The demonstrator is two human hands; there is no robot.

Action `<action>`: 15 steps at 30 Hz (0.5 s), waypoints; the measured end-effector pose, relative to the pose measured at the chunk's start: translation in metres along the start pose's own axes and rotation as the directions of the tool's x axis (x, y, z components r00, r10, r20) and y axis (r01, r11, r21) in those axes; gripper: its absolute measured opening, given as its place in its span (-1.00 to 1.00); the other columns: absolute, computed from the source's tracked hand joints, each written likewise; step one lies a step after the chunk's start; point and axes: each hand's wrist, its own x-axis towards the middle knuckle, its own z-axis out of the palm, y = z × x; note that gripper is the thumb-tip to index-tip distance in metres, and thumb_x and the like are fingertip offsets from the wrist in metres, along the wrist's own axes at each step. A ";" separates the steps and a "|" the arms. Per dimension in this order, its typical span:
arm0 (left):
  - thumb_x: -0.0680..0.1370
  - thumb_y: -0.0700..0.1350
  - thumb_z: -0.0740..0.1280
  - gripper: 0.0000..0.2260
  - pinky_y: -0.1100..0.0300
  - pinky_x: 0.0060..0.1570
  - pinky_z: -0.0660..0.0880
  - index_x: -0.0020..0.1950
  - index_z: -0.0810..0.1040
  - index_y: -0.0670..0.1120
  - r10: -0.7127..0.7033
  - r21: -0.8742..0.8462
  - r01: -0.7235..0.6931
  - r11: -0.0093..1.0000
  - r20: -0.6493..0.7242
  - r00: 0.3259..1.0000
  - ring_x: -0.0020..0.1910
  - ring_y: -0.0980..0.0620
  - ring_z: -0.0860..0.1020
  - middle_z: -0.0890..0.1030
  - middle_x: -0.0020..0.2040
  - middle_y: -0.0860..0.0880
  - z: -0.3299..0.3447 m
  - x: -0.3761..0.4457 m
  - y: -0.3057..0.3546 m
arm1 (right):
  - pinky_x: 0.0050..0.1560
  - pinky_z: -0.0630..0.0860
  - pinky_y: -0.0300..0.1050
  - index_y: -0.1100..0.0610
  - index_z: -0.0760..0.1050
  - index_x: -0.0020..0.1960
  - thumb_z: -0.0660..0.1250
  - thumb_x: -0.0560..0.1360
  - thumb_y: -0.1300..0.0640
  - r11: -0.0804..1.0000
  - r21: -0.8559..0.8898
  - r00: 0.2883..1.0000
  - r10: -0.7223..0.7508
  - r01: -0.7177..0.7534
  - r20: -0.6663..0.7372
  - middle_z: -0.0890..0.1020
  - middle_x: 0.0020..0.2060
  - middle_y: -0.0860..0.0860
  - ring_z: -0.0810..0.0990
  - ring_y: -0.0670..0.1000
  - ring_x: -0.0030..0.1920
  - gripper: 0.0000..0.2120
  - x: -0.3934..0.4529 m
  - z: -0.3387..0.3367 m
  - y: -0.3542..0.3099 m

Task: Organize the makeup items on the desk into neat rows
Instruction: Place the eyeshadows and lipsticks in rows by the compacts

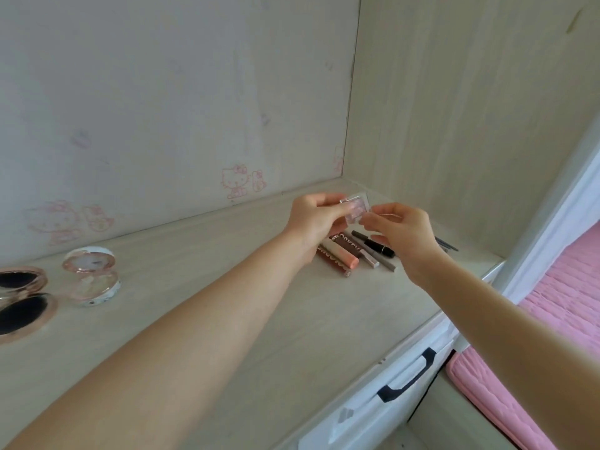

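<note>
- Nearest, at the left of the counter (227,319), two open compacts (22,300) (94,276) lie apart, not yet in any row.
- Farther along, tubes (344,254) and pencils (378,250) lie side by side: one row looks formed.
- Beyond, above that row, left hand (313,219) and right hand (406,233) each pinch a small clear palette (357,207), unplaced.

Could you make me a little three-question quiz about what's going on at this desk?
1. True or false: both hands hold the small clear case.
2. Where do the tubes lie: A) on the desk, below the hands; B) in the drawer; C) on the bed?
3. Fill in: the round compact at the left stands ____ (open/closed).

Key: 1 true: left hand and right hand both pinch it. 2 A. 3 open.
</note>
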 end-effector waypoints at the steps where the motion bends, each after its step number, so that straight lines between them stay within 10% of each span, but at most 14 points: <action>1: 0.47 -0.27 0.44 -0.74 0.22 -0.09 0.59 0.14 0.59 -0.26 -0.007 -0.035 0.007 0.999 0.003 1.000 -0.09 -0.05 0.65 0.65 0.04 -0.19 -0.007 -0.011 0.003 | -0.10 0.58 -0.19 0.18 0.57 -0.02 0.48 0.41 0.19 0.999 0.047 1.000 0.018 -0.019 0.024 0.69 -0.14 0.08 0.67 0.00 -0.09 -0.82 -0.009 0.003 -0.004; 8: 0.50 -0.28 0.40 -0.77 0.20 -0.05 0.61 0.13 0.58 -0.31 -0.052 -0.128 0.047 0.991 -0.034 0.998 -0.18 0.02 0.63 0.66 0.01 -0.21 -0.058 -0.083 0.019 | -0.06 0.61 -0.08 0.18 0.56 -0.03 0.44 0.46 0.18 0.999 0.024 0.982 -0.029 0.025 0.185 0.70 -0.18 0.08 0.65 -0.01 -0.16 -0.87 -0.070 0.032 -0.023; 15: 0.50 -0.25 0.40 -0.82 0.20 -0.08 0.59 0.08 0.62 -0.28 -0.111 -0.162 0.097 0.982 -0.079 0.991 -0.19 0.01 0.61 0.67 -0.07 -0.17 -0.110 -0.145 0.020 | 0.03 0.52 -0.22 -0.03 0.38 0.34 0.45 0.44 0.10 0.824 -0.351 0.878 -0.324 0.444 0.352 0.50 0.11 -0.21 0.55 -0.20 0.03 -0.49 -0.125 0.074 -0.031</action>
